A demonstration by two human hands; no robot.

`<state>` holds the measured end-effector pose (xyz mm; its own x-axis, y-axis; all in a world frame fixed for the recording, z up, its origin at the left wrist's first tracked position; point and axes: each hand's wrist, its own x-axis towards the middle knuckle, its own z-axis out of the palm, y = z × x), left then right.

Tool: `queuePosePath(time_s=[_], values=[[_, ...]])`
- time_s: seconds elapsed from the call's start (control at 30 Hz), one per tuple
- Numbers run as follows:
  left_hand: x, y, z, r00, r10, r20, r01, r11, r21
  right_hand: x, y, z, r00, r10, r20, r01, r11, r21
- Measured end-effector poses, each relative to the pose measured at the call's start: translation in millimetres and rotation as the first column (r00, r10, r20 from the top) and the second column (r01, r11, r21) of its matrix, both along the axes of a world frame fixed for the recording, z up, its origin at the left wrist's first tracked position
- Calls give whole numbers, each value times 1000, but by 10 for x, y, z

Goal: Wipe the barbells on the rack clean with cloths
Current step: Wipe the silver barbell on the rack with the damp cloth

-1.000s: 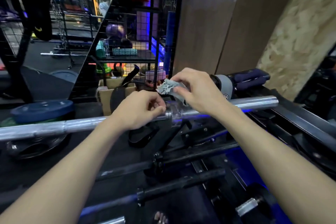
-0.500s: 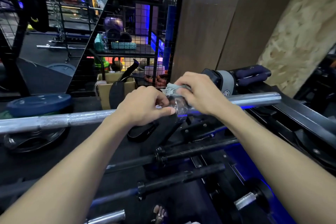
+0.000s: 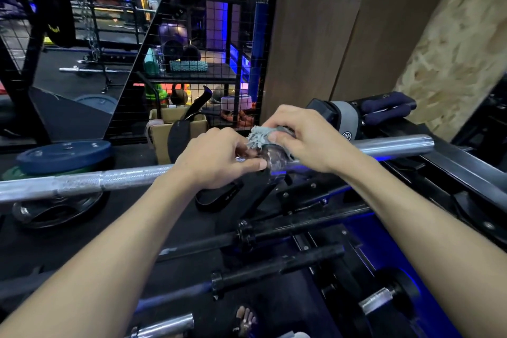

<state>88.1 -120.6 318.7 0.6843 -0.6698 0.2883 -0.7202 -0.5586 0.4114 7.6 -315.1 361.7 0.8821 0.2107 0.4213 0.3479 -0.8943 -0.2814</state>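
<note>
We stand in a dim gym lit by blue strips, with a black rubber floor (image 3: pixel 82 233) below us and brown wooden panels (image 3: pixel 315 35) rising ahead beside a rough chipboard wall (image 3: pixel 461 44). A black wire-mesh cage (image 3: pixel 208 44) to the left of the panels holds shelves of balls and bright gear, and a cardboard box (image 3: pixel 162 134) sits at its foot. On the floor at left, a blue bumper plate (image 3: pixel 63 155) is stacked on a green one, with a black iron plate (image 3: pixel 60 211) nearer us.

The dark steel rack (image 3: pixel 466 170) runs down the right side and carries several bars. The top one is a long chrome barbell (image 3: pixel 115 180) crossing the whole view — its shaft shows bands of knurling between smooth stretches, and its thicker sleeve gleams out to the right end on the rack. Below it lie two black barbells (image 3: pixel 301 223), each with a collar partway along, and lower still the chrome end of another bar.

Our left hand (image 3: pixel 216 159) curls round the chrome shaft just left of the collar, the thumb lying along the front of the bar. Our right hand (image 3: pixel 304 137) has its fingers bent over a small grey cloth (image 3: pixel 259 137), pressing it on top of the bar's collar; the frayed edge of the cloth sticks out between the two hands, which nearly touch.
</note>
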Motion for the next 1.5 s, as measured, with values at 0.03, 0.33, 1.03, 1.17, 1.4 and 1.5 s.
queuePosePath(time_s=[0.03, 0.33, 1.03, 1.17, 1.4, 1.5], values=[[3, 7, 4, 1000, -2, 4, 2, 1000, 7, -58, 8, -24, 1000, 6, 10, -7, 1000, 24], [66, 13, -27, 1000, -31, 2, 31, 999, -7, -757, -14, -269, 997, 33, 76, -41, 994, 97], [-51, 2, 56, 1000, 3, -22, -2, 999, 39, -128, 145, -283, 970, -72, 234, 56, 996, 74], [-52, -6, 29, 999, 33, -15, -32, 999, 44, -278, 157, -358, 970, -86, 225, 58, 990, 130], [-7, -9, -3, 1000, 20, -9, -21, 998, -55, -606, 7, -362, 952, -169, 254, 105, 963, 248], [-29, -2, -14, 1000, 2, 12, -1, 997, -80, -508, -69, -149, 909, -282, 308, 187, 935, 302]])
